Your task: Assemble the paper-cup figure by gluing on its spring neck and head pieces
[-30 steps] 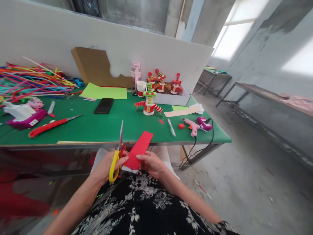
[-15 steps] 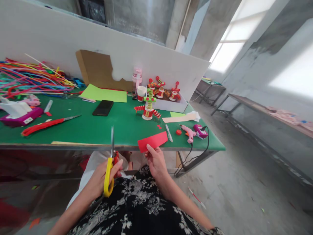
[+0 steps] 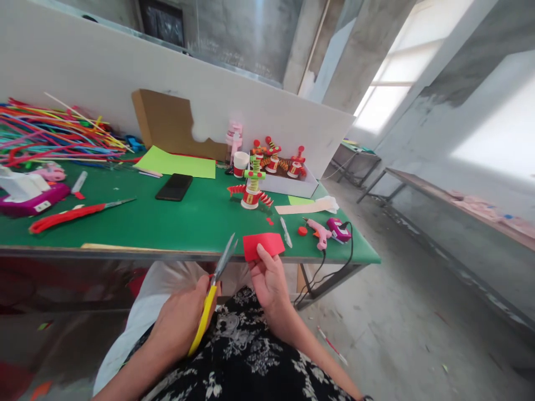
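Yellow-handled steel scissors beside red paper rectangle
Left hand grips the handles, blades parted; right hand pinches paper's bottom, baring its side edge.

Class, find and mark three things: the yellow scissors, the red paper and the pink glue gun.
yellow scissors [image 3: 205,316], head view, on the yellow handle.
red paper [image 3: 263,244], head view, middle of the sheet.
pink glue gun [image 3: 317,228], head view, on its body.

A black phone, pink glue gun and colourful pipe cleaners lie on the green table.
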A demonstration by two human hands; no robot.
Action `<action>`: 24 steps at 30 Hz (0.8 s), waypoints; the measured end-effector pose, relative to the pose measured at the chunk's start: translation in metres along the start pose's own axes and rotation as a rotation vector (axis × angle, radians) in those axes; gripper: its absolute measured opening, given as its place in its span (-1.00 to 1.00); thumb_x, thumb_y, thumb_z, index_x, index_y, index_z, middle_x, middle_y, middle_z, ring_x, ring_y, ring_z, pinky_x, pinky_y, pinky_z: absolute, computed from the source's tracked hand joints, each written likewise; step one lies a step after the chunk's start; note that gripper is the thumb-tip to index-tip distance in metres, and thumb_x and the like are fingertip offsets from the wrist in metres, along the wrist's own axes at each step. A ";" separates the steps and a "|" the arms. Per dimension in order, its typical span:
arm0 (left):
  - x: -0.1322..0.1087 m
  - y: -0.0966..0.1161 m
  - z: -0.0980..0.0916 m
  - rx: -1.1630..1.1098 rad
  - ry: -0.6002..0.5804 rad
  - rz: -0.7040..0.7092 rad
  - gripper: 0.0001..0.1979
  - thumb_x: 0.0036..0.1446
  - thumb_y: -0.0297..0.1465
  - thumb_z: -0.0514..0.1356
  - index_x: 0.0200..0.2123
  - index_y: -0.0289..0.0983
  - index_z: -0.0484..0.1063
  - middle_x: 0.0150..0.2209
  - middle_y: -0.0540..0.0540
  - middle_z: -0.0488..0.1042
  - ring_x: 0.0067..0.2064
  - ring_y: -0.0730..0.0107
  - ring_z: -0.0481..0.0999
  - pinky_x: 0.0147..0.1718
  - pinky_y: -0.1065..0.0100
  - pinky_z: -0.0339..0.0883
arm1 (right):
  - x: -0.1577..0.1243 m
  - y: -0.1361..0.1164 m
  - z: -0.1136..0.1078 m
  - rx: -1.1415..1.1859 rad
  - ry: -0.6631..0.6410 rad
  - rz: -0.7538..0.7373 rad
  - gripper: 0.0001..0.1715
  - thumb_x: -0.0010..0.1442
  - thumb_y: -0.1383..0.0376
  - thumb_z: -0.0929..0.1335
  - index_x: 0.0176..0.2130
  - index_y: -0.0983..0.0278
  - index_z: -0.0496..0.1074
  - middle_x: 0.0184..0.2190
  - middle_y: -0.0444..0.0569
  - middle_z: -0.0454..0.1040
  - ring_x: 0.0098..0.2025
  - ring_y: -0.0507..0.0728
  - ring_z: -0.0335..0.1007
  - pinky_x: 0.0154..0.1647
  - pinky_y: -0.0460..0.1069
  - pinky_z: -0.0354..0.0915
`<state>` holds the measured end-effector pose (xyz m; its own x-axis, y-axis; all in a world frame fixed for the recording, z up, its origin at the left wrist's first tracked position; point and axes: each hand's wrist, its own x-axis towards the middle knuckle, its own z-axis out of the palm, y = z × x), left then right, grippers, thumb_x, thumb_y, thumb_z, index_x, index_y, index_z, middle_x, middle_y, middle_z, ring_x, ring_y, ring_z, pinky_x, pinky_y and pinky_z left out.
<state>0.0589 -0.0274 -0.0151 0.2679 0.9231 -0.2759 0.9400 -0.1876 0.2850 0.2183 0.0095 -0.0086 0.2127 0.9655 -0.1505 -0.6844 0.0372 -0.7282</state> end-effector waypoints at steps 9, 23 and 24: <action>-0.001 -0.001 0.001 0.015 -0.064 0.015 -0.70 0.32 -0.37 -0.11 0.02 -0.30 0.26 -0.13 -0.37 0.59 -0.07 -0.17 0.61 -0.23 0.11 0.32 | -0.005 0.001 -0.001 -0.092 -0.025 0.039 -0.75 -0.06 0.25 0.52 -0.29 0.12 0.52 -0.25 -0.09 0.59 -0.20 0.16 0.52 -0.07 0.05 0.47; -0.003 0.002 -0.005 0.022 -0.084 0.005 -0.71 0.30 -0.40 -0.08 0.04 -0.27 0.25 -0.15 -0.33 0.61 -0.06 -0.09 0.62 -0.20 0.17 0.35 | -0.005 0.006 -0.005 -0.074 -0.101 0.075 -0.62 -0.13 0.23 0.58 -0.26 0.17 0.52 -0.31 -0.14 0.61 -0.28 0.05 0.53 -0.16 -0.08 0.47; -0.003 0.002 -0.004 0.017 -0.081 0.007 -0.70 0.31 -0.40 -0.09 0.05 -0.27 0.25 -0.15 -0.34 0.61 -0.06 -0.10 0.62 -0.20 0.16 0.34 | -0.005 0.006 -0.005 -0.072 -0.102 0.073 -0.62 -0.13 0.23 0.58 -0.26 0.17 0.52 -0.31 -0.14 0.61 -0.28 0.05 0.54 -0.16 -0.07 0.47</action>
<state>0.0589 -0.0287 -0.0099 0.2900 0.8916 -0.3477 0.9414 -0.2003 0.2714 0.2166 0.0033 -0.0150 0.0897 0.9862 -0.1389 -0.6430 -0.0492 -0.7643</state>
